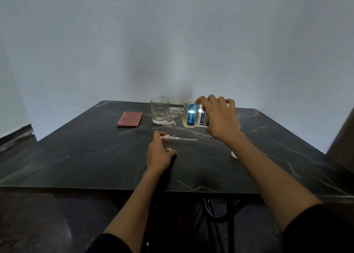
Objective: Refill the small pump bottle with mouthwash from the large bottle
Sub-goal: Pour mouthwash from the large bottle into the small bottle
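Note:
My right hand [220, 117] grips the large mouthwash bottle [191, 116], a clear bottle with a blue and white label, tipped on its side. Its uncapped neck points left, just above the open mouth of the small clear bottle [169, 127]. A little pale yellow liquid lies in the large bottle. My left hand [160, 153] holds the small bottle upright at its base on the dark table [95, 157]. The white pump head with its clear dip tube [180, 138] lies across in front of the small bottle, by my left fingers.
A clear drinking glass [159, 110] stands just behind the small bottle. A folded reddish cloth [130, 118] lies at the back left. A small white object [234, 154], partly hidden by my right forearm, sits on the table at the right. A pale wall rises behind the table.

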